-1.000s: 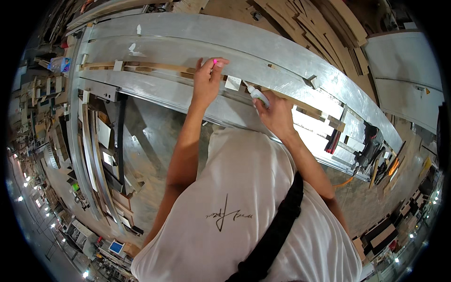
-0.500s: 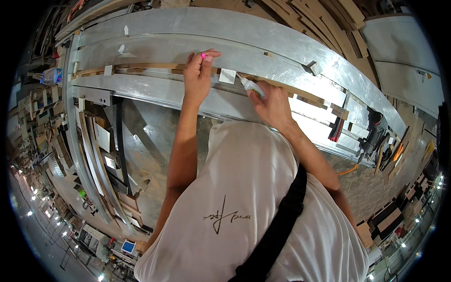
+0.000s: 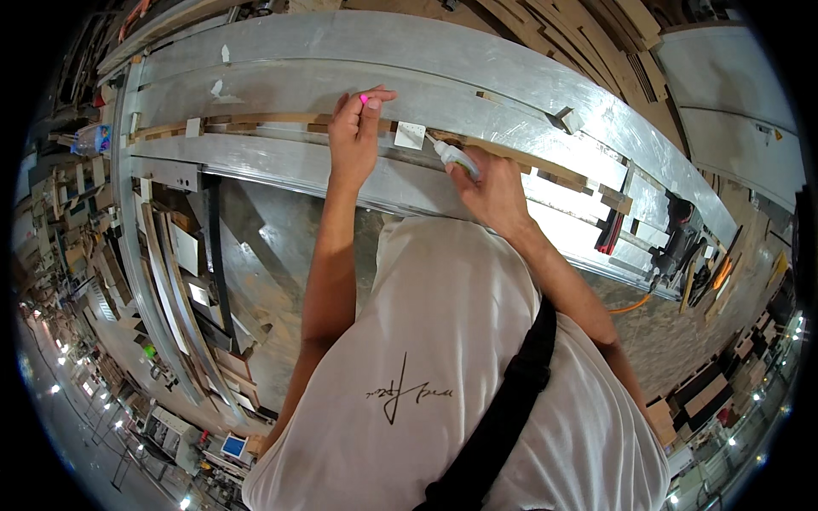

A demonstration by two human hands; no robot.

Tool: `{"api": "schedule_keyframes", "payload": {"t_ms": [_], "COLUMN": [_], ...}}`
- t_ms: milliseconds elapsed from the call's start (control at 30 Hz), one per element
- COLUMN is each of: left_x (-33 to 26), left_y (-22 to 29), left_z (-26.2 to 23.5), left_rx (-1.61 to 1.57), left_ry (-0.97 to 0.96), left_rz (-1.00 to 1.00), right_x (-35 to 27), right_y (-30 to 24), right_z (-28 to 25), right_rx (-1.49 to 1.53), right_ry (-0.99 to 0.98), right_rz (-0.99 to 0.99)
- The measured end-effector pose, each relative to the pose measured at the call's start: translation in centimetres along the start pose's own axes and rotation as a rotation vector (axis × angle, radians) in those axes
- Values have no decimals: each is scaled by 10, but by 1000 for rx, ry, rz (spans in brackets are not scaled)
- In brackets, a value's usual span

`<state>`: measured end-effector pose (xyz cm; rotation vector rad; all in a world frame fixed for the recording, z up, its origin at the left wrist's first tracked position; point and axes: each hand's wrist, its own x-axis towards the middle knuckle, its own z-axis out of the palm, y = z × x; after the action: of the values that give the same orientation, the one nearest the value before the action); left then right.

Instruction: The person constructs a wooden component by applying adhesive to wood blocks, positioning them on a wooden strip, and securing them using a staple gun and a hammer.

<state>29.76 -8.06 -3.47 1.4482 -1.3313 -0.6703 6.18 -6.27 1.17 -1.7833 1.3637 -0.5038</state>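
A small bright pink cap (image 3: 364, 100) is pinched in my left hand (image 3: 354, 136), which is raised over the long metal table (image 3: 298, 85). My right hand (image 3: 494, 187) is wrapped round a small white squeeze bottle (image 3: 452, 155) with a narrow tip. The bottle lies tilted, its tip pointing up and left beside a white square piece (image 3: 410, 134) with small specks on it. That square rests over a long wooden strip (image 3: 281, 119) running along the table. I cannot tell whether the tip touches anything.
Another small white piece (image 3: 193, 127) sits on the strip farther left. To the right are a wooden block (image 3: 616, 200), a metal block (image 3: 567, 120) and a dark power tool (image 3: 677, 226) with an orange cord (image 3: 632, 307). Stacked boards (image 3: 588, 51) lie beyond the table.
The view has shifted slightly. My hands keep hold of the pink cap and the bottle, and the bottle tip stays beside the white square.
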Motion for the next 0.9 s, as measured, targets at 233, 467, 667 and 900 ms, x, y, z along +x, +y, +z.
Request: {"api": "schedule_keyframes", "payload": {"t_ms": [233,467,667,900], "left_x": [-2,-1,2,25], "left_y": [2,2,10,-11], "left_z": [-1,-2,-14,-61], "left_rx": [-27,-35,-207,219], "left_ry": [6,2,73,232], "left_rz": [-37,-37,-136,50], "right_x": [3,9,4,66], "right_y": [0,-1,-4,6], "right_z": [0,1,-15,-70], "right_rx": [32,5,226,548], "right_ry": [-13,11,-49,-240], "right_rz": [70,74,208,135]}}
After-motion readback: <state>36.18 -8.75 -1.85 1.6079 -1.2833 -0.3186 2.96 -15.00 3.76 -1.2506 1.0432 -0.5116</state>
